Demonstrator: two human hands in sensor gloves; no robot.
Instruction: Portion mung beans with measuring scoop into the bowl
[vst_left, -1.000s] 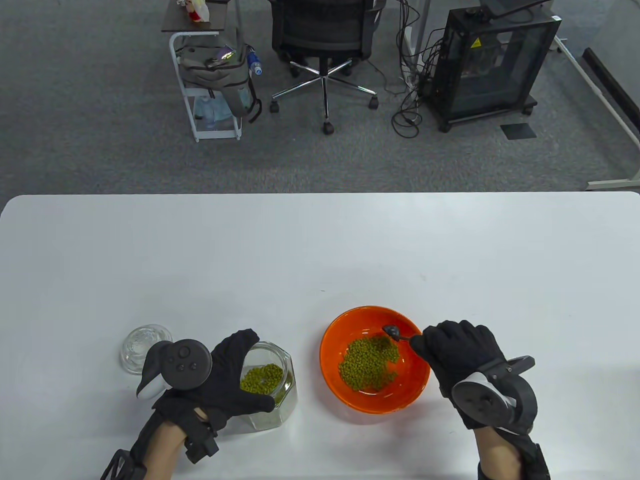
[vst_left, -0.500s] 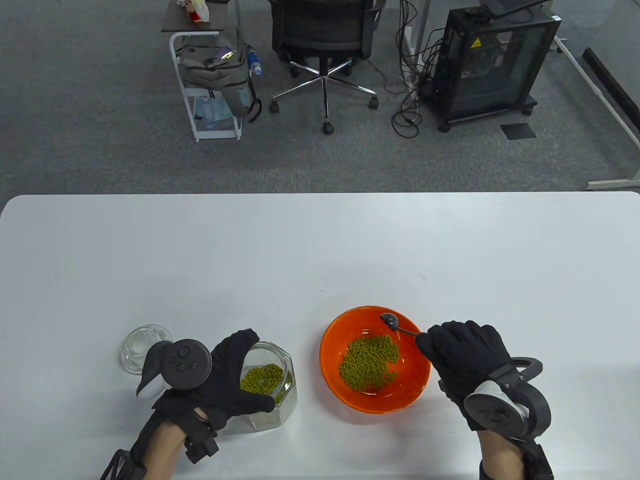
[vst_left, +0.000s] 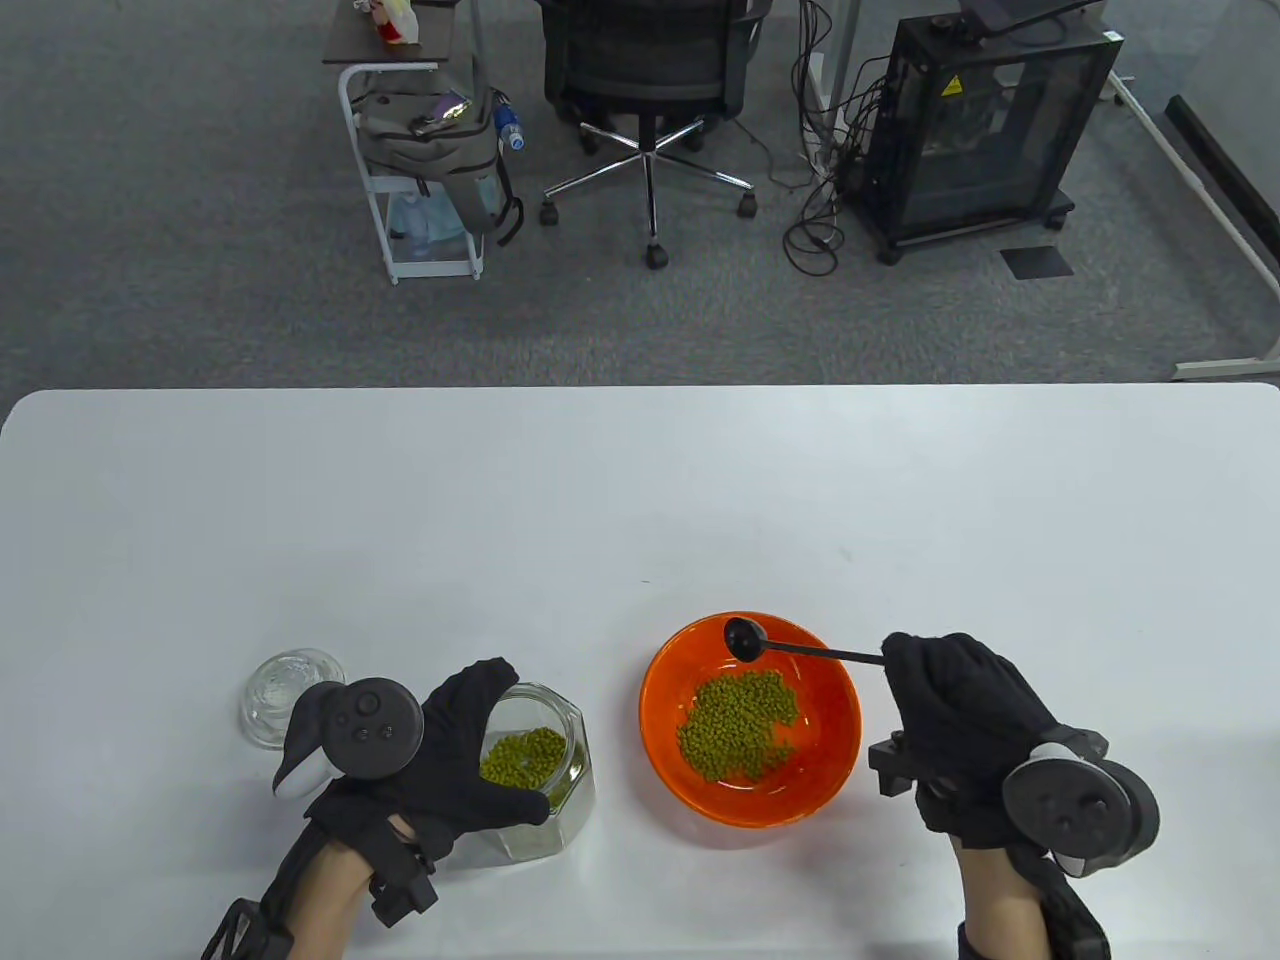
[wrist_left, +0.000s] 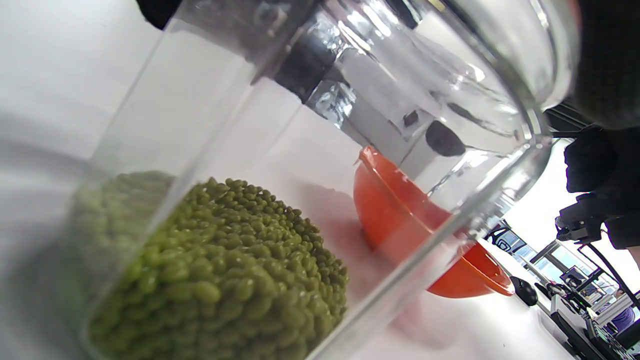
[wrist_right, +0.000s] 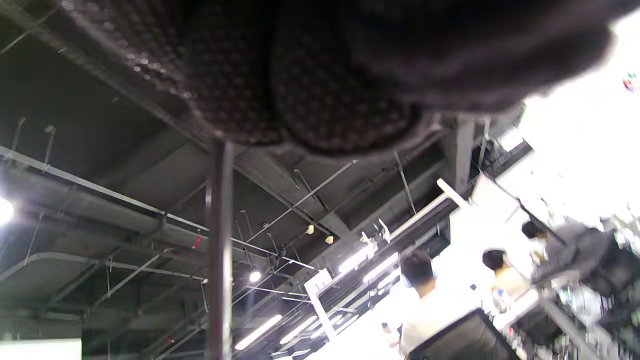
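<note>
Over the orange bowl, right hand holds scoop, seemingly empty.

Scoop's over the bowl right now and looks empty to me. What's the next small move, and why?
Probably carry the measuring scoop leftward to the open jar for another load. The right hand holds its handle with the cup level above the orange bowl's far rim, and no beans show in it. The left hand grips the jar, which holds mung beans.
</note>
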